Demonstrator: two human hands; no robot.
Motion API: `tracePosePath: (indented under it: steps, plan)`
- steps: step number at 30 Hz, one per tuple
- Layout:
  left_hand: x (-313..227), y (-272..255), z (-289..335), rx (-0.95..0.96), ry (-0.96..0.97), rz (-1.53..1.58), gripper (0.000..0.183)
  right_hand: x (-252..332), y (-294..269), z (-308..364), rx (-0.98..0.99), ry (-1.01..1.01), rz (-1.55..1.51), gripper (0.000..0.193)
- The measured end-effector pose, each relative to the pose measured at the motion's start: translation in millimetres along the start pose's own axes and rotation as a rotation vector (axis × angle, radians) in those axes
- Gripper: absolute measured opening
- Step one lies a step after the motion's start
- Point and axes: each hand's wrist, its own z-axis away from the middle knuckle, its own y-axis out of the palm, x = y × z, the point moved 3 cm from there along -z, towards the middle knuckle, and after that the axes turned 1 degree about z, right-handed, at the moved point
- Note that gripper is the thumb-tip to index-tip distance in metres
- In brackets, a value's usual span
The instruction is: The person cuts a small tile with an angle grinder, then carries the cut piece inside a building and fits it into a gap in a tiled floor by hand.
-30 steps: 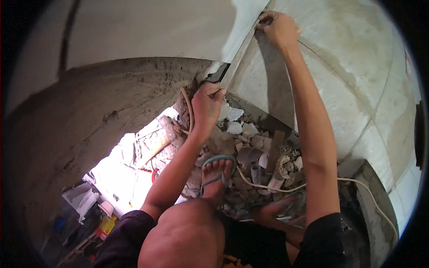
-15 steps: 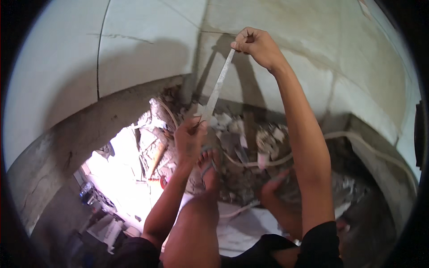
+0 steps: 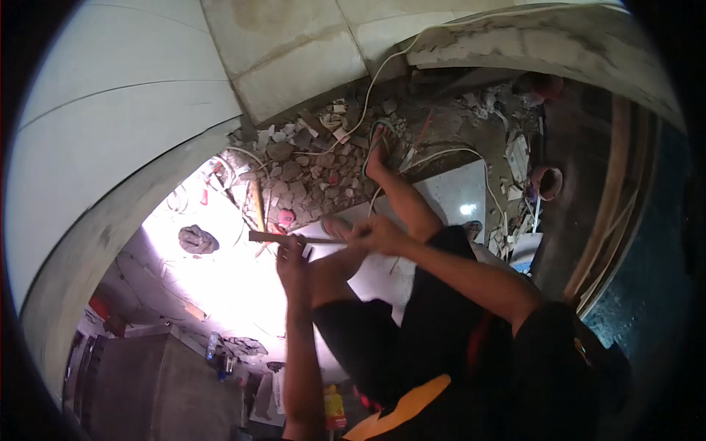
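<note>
A long, thin, flat strip (image 3: pixel 266 237) lies nearly level across both my hands, above my bent knee. My left hand (image 3: pixel 293 266) grips it nearer its broader, dark end, which sticks out to the left. At the narrower right end, my right hand (image 3: pixel 381 237) pinches the strip between thumb and fingers. What the strip is made of I cannot make out. Below and beyond the left hand, a pink-red round tool (image 3: pixel 285 217) and a wooden handle (image 3: pixel 257 202) rest on the brightly lit floor.
Broken rubble (image 3: pixel 294 173) covers the ground along the tiled wall (image 3: pixel 301 70). A pale cable (image 3: pixel 371 92) runs down the wall and through it. A dark crumpled lump (image 3: pixel 197 239) sits left, a pipe end (image 3: pixel 548 182) right. A grey cabinet (image 3: pixel 147 382) stands lower left.
The strip has come down from in front of the wall and swung from steeply slanted to nearly level. My right hand has dropped towards my lap, and the view has shifted.
</note>
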Motion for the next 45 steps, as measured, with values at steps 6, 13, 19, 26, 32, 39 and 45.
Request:
tracePosePath:
  steps: [6, 13, 19, 26, 32, 39, 45]
  plan:
    - [39.5, -82.1, 176.5, -0.256, -0.092, 0.483, 0.026, 13.5, 178.9, 133.1, 0.074, -0.101, 0.394, 0.022]
    - [250.2, -393.3, 292.4, -0.573, 0.264, 0.362, 0.02, -50.6, 436.2, 127.4, 0.857, 0.109, 1.202, 0.032]
    - [388.9, -611.4, 401.5, -0.655, -0.424, 0.674, 0.016, -40.6, 654.0, 78.9, 0.653, -0.395, 1.468, 0.032]
    - [474.2, -722.3, 618.8, -1.008, -0.562, -0.534, 0.03, 20.6, 759.5, -31.8, 0.948, -0.39, 0.952, 0.028]
    - [350.3, -614.2, 558.7, -0.53, -1.165, -0.004, 0.053, 33.2, 742.1, -308.4, 0.421, -0.077, 2.107, 0.046]
    - [270.0, -703.2, 396.1, -0.571, -1.023, 0.733, 0.047, 86.1, 1108.2, -426.9, 0.585, -0.137, 1.299, 0.024]
    - [244.2, -977.8, 212.1, -0.488, -0.792, 0.706, 0.043, 158.6, 1330.4, -488.6, 0.761, -0.392, 1.746, 0.043]
